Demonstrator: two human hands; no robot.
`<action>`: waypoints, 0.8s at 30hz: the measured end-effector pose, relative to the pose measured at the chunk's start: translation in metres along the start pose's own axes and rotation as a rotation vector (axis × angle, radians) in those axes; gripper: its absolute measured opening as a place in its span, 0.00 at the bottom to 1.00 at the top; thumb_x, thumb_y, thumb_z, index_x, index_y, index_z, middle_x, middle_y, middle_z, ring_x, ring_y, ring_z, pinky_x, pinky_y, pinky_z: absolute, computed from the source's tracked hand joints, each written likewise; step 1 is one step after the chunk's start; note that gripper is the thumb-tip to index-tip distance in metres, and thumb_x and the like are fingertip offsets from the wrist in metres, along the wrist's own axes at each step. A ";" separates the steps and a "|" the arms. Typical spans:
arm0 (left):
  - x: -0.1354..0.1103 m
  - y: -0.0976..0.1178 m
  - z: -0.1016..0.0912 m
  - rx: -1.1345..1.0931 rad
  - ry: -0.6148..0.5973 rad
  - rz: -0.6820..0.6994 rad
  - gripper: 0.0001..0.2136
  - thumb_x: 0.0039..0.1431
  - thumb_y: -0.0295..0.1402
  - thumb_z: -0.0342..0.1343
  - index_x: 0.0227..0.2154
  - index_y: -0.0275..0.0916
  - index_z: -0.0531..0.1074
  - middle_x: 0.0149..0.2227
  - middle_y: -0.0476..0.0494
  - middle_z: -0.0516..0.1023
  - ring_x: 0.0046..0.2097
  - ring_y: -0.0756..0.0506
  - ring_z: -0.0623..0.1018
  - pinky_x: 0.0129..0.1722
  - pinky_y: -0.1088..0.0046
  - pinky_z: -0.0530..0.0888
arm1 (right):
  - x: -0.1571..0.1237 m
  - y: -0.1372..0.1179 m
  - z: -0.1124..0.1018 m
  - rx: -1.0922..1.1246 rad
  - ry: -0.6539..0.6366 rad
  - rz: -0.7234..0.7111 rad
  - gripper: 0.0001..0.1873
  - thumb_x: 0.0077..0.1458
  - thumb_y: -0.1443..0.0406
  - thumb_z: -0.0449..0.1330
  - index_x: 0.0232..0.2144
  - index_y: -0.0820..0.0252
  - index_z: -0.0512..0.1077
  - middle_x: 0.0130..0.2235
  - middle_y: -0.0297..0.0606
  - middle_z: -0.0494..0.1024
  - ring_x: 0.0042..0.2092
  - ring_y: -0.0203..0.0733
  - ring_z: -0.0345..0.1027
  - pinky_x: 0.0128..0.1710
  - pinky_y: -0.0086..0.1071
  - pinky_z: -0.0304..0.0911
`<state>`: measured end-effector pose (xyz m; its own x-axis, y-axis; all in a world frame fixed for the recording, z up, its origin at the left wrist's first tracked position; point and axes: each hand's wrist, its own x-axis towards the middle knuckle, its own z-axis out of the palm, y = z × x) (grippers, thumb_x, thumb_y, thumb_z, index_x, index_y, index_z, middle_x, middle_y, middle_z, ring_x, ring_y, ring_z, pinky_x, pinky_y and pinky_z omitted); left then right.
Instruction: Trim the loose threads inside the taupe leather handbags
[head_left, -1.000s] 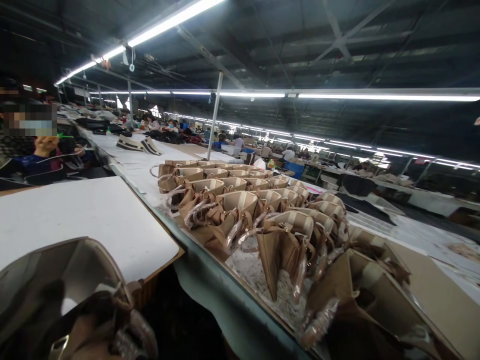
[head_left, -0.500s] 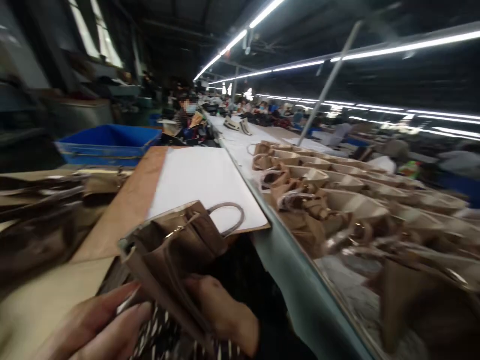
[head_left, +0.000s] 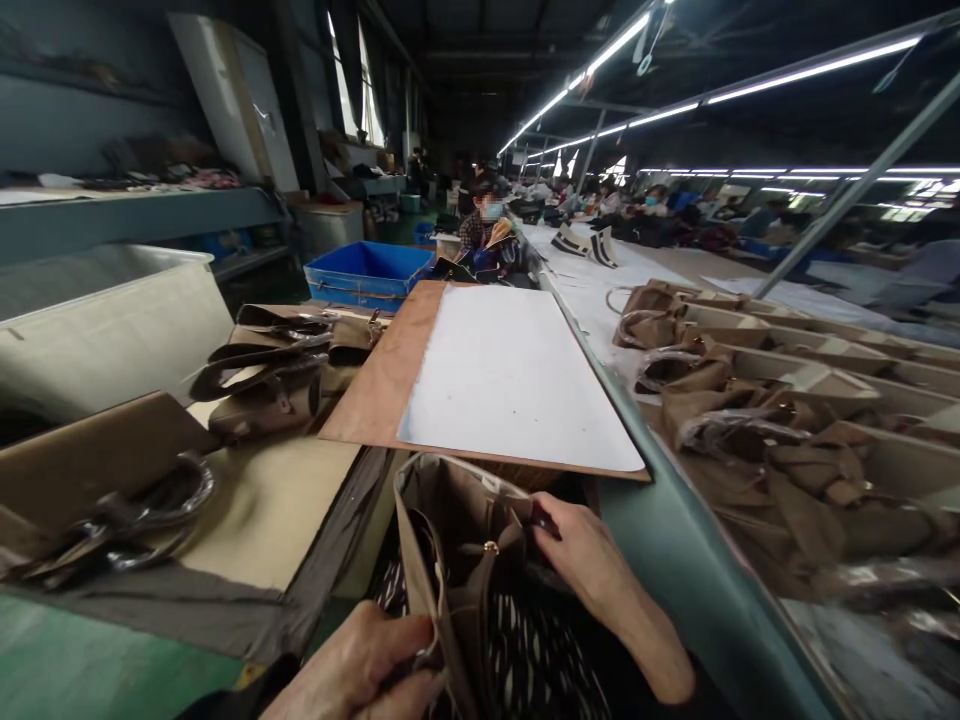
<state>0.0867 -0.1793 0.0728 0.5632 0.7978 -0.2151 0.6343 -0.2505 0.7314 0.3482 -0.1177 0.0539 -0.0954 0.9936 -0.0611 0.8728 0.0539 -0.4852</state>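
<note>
A brown handbag (head_left: 469, 600) with a small gold clasp is held low in front of me, its top spread so the inside shows. My left hand (head_left: 375, 665) pinches the near left edge between thumb and fingers. On the right side, my right hand (head_left: 592, 560) is closed around the bag's upper rim. The lower part of the bag rests against dark patterned cloth on my lap. Just beyond the bag lies a white sheet (head_left: 517, 380) on a brown board (head_left: 375, 395).
Several brown bags (head_left: 780, 400) stand in rows on the long table at right. More bags (head_left: 262, 370) lie on a pale surface at left, by a cream bin (head_left: 112, 320). A blue crate (head_left: 367, 275) sits ahead, near a masked person (head_left: 487, 225).
My view has swung left. The bag has turned, so its opening now faces me, and my right hand has moved from its body up to the right rim.
</note>
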 end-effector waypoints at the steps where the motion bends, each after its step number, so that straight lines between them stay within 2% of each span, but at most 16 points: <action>1: 0.001 -0.001 0.000 0.012 -0.020 0.019 0.20 0.59 0.48 0.39 0.32 0.42 0.72 0.29 0.47 0.72 0.32 0.49 0.69 0.35 0.79 0.67 | 0.001 -0.004 0.004 0.047 -0.075 0.003 0.10 0.50 0.66 0.50 0.29 0.56 0.72 0.30 0.35 0.77 0.33 0.39 0.69 0.31 0.27 0.56; 4: 0.002 0.000 -0.002 0.043 -0.011 0.054 0.19 0.61 0.45 0.37 0.32 0.41 0.71 0.27 0.47 0.71 0.31 0.49 0.69 0.33 0.80 0.65 | 0.003 -0.015 0.015 0.130 -0.156 -0.010 0.11 0.49 0.64 0.51 0.27 0.56 0.74 0.28 0.36 0.78 0.33 0.41 0.69 0.29 0.27 0.54; 7: 0.002 -0.004 -0.001 0.095 0.009 0.010 0.17 0.61 0.41 0.37 0.32 0.40 0.70 0.27 0.46 0.72 0.32 0.49 0.70 0.32 0.80 0.65 | 0.011 -0.025 0.014 0.149 -0.124 -0.013 0.13 0.50 0.64 0.50 0.29 0.56 0.75 0.29 0.36 0.78 0.35 0.43 0.70 0.31 0.27 0.55; 10: -0.001 -0.028 -0.005 0.209 -0.028 -0.121 0.15 0.60 0.36 0.38 0.31 0.39 0.70 0.26 0.45 0.73 0.30 0.48 0.73 0.30 0.79 0.65 | 0.019 -0.036 0.003 0.113 -0.068 -0.035 0.14 0.50 0.65 0.49 0.30 0.55 0.75 0.29 0.37 0.78 0.34 0.43 0.69 0.32 0.27 0.56; 13: -0.010 -0.065 -0.026 0.353 -0.062 -0.319 0.13 0.57 0.33 0.42 0.27 0.38 0.71 0.27 0.44 0.75 0.30 0.46 0.74 0.30 0.76 0.66 | 0.019 -0.048 -0.004 0.087 -0.074 -0.075 0.12 0.48 0.65 0.51 0.27 0.55 0.75 0.26 0.36 0.78 0.30 0.40 0.68 0.31 0.27 0.55; 15: -0.019 -0.081 -0.052 0.370 -0.044 -0.335 0.11 0.54 0.34 0.46 0.29 0.39 0.73 0.30 0.45 0.75 0.35 0.45 0.74 0.34 0.75 0.66 | 0.016 -0.054 -0.002 0.119 -0.122 -0.102 0.11 0.47 0.66 0.51 0.23 0.56 0.75 0.25 0.35 0.77 0.29 0.40 0.68 0.30 0.27 0.55; 17: -0.025 -0.079 -0.080 0.314 0.056 -0.254 0.11 0.55 0.37 0.47 0.34 0.39 0.73 0.35 0.46 0.75 0.39 0.45 0.73 0.39 0.75 0.66 | 0.011 -0.058 0.004 0.194 -0.174 -0.118 0.12 0.47 0.65 0.51 0.21 0.57 0.74 0.24 0.34 0.76 0.28 0.40 0.68 0.30 0.26 0.55; 20: -0.017 -0.050 -0.110 0.167 0.305 -0.102 0.13 0.59 0.37 0.44 0.38 0.38 0.71 0.39 0.46 0.74 0.40 0.48 0.72 0.40 0.77 0.67 | 0.005 -0.061 0.014 0.305 -0.260 -0.126 0.13 0.48 0.64 0.51 0.24 0.59 0.75 0.24 0.32 0.76 0.30 0.42 0.68 0.30 0.27 0.56; 21: -0.008 -0.039 -0.114 0.153 0.359 -0.001 0.12 0.59 0.36 0.45 0.37 0.37 0.71 0.40 0.45 0.73 0.42 0.48 0.71 0.43 0.76 0.67 | 0.004 -0.061 0.016 0.322 -0.286 -0.124 0.14 0.48 0.63 0.50 0.25 0.59 0.75 0.25 0.33 0.76 0.31 0.42 0.68 0.31 0.27 0.57; 24: 0.028 -0.017 -0.111 0.200 0.338 0.343 0.08 0.54 0.27 0.49 0.36 0.38 0.72 0.46 0.43 0.69 0.48 0.46 0.68 0.50 0.70 0.64 | 0.000 -0.062 0.015 0.314 -0.340 -0.096 0.16 0.48 0.63 0.49 0.28 0.61 0.76 0.27 0.34 0.76 0.34 0.44 0.68 0.34 0.28 0.59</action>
<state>0.0321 -0.0918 0.1262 0.5751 0.7756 0.2602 0.5509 -0.6023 0.5778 0.2869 -0.1221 0.0712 -0.3656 0.8936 -0.2605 0.6706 0.0588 -0.7395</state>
